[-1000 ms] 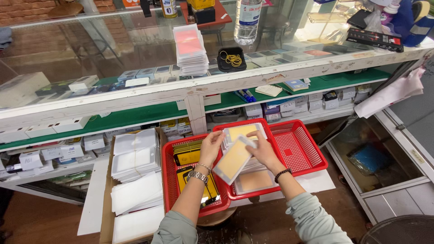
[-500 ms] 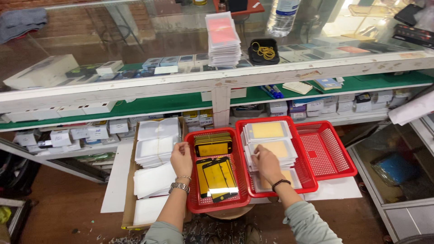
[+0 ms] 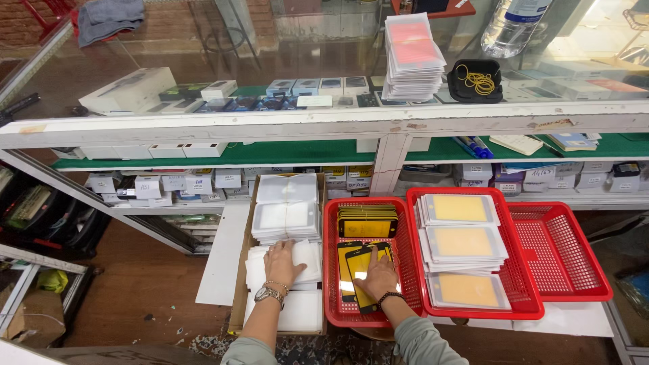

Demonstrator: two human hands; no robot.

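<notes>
**Inspector:** Report what each hand is doing.

**Onlooker:** The left hand (image 3: pixel 282 262), watch and bracelet on the wrist, lies flat with fingers spread on a stack of clear sleeves (image 3: pixel 291 265) in the cardboard box (image 3: pixel 238 297). It presses rather than grips. The right hand (image 3: pixel 380 276) rests palm down in the left red basket (image 3: pixel 331 270), fingers loosely open on a yellow-and-black screen protector (image 3: pixel 362 270). Whether any fingertip has hooked under its edge, I cannot tell.

**Inspector:** State of the stock?

**Onlooker:** More protectors of the same kind are stacked at the far end of that basket (image 3: pixel 367 220), unsleeved as far as I can see. The middle red basket (image 3: pixel 527 297) holds three stacks of sleeved yellow pieces (image 3: pixel 463 242), just beside the loose ones. The right red basket (image 3: pixel 595 277) shows only its mesh floor.

**Inspector:** Your judgement on progress?

**Onlooker:** Midway, I would say. A good quantity looks already sleeved and stacked, yet a fair pile of bare protectors remains, and the box holds plenty of sleeves. Neither hand has lifted anything at this moment.

**Inspector:** Surroundings?

**Onlooker:** A glass counter (image 3: pixel 324 125) stands beyond, with small boxes on green shelves (image 3: pixel 270 154).
</notes>
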